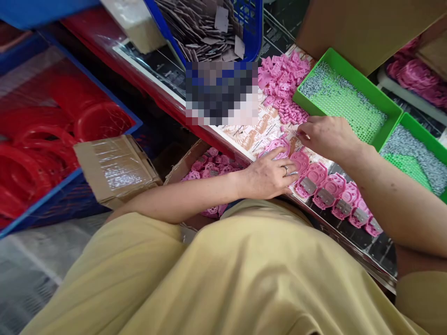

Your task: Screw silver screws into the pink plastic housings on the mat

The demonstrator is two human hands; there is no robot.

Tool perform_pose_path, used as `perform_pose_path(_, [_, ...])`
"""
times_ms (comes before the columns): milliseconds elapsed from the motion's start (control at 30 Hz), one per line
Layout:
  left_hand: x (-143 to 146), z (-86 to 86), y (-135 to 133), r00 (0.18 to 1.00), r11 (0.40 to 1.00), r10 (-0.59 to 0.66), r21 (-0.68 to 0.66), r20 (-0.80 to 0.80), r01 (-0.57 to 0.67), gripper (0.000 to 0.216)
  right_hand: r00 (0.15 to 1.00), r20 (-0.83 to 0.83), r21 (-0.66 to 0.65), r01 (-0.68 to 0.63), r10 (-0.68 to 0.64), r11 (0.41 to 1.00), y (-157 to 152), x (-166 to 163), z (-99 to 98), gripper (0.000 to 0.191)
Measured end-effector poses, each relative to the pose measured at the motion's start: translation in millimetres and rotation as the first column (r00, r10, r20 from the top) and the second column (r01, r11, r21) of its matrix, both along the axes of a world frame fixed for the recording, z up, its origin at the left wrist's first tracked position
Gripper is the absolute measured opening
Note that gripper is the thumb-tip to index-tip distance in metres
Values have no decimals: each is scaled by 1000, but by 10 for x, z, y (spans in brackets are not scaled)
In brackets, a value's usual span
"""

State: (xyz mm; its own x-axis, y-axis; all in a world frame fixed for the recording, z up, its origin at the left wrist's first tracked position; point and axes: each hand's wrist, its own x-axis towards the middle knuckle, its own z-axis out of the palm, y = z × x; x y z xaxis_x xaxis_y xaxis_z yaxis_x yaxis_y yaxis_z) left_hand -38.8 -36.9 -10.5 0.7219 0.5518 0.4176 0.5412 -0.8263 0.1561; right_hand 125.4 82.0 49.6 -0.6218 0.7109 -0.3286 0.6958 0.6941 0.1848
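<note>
My left hand (270,176), with a ring on one finger, lies over a pink plastic casing (277,145) at the table's front edge, thumb and fingers holding it. The hand hides much of that casing. My right hand (328,135) is closed, with thumb and fingertips pinched together just above the table; whatever is between them is too small or hidden. Beside my hands, a row of pink casings (331,186) runs along the edge, most bearing a grey metal plate (325,197). Small pink parts (291,111) lie heaped beyond my right hand.
Green perforated trays (349,104) of small metal screws or pins (412,144) stand at right. A blue basket (258,32) holds many flat plates. Below the table edge, a carton (186,160) contains pink pieces. Red plastic rings (38,153) fill a blue crate (115,104) at left.
</note>
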Motion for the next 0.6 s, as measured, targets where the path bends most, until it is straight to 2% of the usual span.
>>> perform_pose_path(133, [37, 38, -15, 1000, 1000, -15, -14, 16, 16, 33, 996, -30, -52, 76, -78, 996, 20, -55, 51, 18])
perform_pose_path(267, [-19, 103, 100, 992, 991, 38, 126, 119, -53, 29, 934, -295, -177, 153, -200, 972, 28, 74, 158, 17])
perform_pose_path(367, [-244, 143, 355, 973, 971, 187, 124, 133, -204, 28, 807, -489, -232, 247, -332, 941, -63, 319, 216, 14])
perform_pose_path(467, [-537, 111, 622, 928, 929, 368, -57, 63, -365, 28, 694, -561, -297, 339, -451, 893, -233, 607, 191, 14])
perform_pose_path(600, [-731, -66, 784, 926, 911, 378, -172, -11, -374, 23, 447, -588, -532, 415, -675, 738, -426, 906, 104, 23])
